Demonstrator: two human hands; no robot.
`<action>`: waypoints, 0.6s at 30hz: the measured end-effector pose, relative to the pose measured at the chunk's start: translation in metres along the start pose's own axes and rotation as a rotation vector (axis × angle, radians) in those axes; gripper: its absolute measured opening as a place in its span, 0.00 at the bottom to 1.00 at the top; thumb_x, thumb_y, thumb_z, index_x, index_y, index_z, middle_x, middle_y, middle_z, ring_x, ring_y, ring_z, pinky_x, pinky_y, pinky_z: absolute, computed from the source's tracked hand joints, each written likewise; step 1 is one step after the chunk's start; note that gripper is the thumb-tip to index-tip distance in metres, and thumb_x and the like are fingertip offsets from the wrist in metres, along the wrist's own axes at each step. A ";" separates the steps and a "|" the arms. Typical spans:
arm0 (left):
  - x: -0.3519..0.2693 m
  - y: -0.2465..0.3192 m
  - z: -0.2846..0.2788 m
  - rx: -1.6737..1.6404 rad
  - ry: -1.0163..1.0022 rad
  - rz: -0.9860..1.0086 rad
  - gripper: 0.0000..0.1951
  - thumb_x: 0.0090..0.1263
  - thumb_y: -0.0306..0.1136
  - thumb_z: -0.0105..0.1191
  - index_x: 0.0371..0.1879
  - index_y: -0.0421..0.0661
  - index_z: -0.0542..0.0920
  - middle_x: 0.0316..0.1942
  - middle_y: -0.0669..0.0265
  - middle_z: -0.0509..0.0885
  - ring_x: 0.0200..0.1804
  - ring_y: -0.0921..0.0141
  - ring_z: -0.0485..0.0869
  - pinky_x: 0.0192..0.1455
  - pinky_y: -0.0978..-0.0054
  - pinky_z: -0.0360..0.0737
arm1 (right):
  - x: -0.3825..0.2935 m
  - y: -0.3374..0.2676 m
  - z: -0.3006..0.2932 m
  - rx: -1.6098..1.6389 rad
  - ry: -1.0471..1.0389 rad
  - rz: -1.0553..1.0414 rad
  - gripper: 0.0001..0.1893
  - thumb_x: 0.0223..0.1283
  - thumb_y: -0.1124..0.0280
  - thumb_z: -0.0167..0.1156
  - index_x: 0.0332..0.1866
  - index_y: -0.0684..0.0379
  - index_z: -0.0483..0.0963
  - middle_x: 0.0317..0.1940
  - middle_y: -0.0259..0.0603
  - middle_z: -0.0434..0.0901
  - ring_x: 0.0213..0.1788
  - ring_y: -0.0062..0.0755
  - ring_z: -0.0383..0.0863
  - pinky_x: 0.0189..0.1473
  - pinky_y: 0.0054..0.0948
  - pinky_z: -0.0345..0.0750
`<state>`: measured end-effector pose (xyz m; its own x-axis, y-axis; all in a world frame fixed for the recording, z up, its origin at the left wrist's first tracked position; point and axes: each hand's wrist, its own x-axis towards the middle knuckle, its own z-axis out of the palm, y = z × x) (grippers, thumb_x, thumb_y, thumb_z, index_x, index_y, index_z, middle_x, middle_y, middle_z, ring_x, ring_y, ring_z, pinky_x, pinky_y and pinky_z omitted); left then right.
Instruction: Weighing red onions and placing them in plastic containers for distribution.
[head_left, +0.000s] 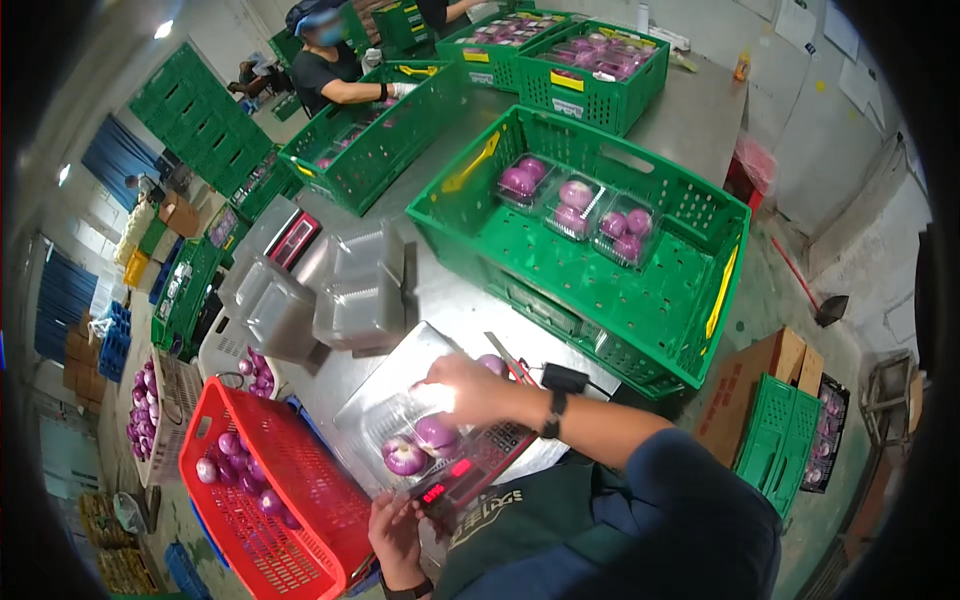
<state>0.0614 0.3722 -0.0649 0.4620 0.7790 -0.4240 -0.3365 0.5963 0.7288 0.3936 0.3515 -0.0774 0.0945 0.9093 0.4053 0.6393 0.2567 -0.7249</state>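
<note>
A clear plastic clamshell (360, 450) lies on a digital scale (480, 469) with a lit red display. Two peeled red onions (435, 435) are visible in it. My right hand (465, 394) reaches over the far part of the clamshell with its fingers curled. Glare hides whether they hold anything. My left hand (394, 525) is at the near left corner of the scale, fingertips bent by the clamshell's edge; its grip is unclear. Behind my right hand lie another red onion (493, 365) and a red-handled knife (510, 356).
A green crate (600, 300) beyond the scale contains three packed clamshells (574, 206). Stacked empty clamshells (360, 300) stand left of it. A red basket (300, 457) of red onions stands at my left. Across the table, a person (330, 71) reaches into another green crate (360, 180).
</note>
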 end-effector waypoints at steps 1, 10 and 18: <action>-0.005 0.000 0.003 -0.047 0.010 -0.006 0.11 0.73 0.33 0.56 0.51 0.46 0.78 0.40 0.59 0.86 0.43 0.58 0.85 0.39 0.63 0.82 | -0.020 -0.019 -0.009 -0.016 -0.165 0.118 0.34 0.45 0.61 0.69 0.65 0.53 0.78 0.48 0.51 0.79 0.54 0.52 0.81 0.51 0.45 0.80; 0.024 -0.021 -0.017 0.097 0.071 0.005 0.06 0.67 0.26 0.57 0.30 0.48 0.74 0.27 0.66 0.77 0.32 0.65 0.79 0.34 0.67 0.77 | -0.081 -0.016 0.033 0.388 -0.203 0.560 0.31 0.61 0.68 0.59 0.71 0.62 0.66 0.31 0.48 0.86 0.32 0.44 0.89 0.36 0.39 0.83; 0.020 -0.026 0.019 0.186 -0.107 -0.061 0.08 0.64 0.21 0.60 0.32 0.45 0.74 0.27 0.61 0.80 0.31 0.63 0.82 0.33 0.66 0.79 | -0.095 -0.047 -0.017 0.435 0.027 0.653 0.13 0.62 0.79 0.57 0.51 0.67 0.73 0.30 0.37 0.83 0.30 0.25 0.85 0.35 0.26 0.79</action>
<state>0.0946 0.3686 -0.0818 0.5649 0.7115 -0.4180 -0.1525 0.5879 0.7945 0.3678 0.2477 -0.0723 0.3704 0.9135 -0.1683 0.0927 -0.2167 -0.9718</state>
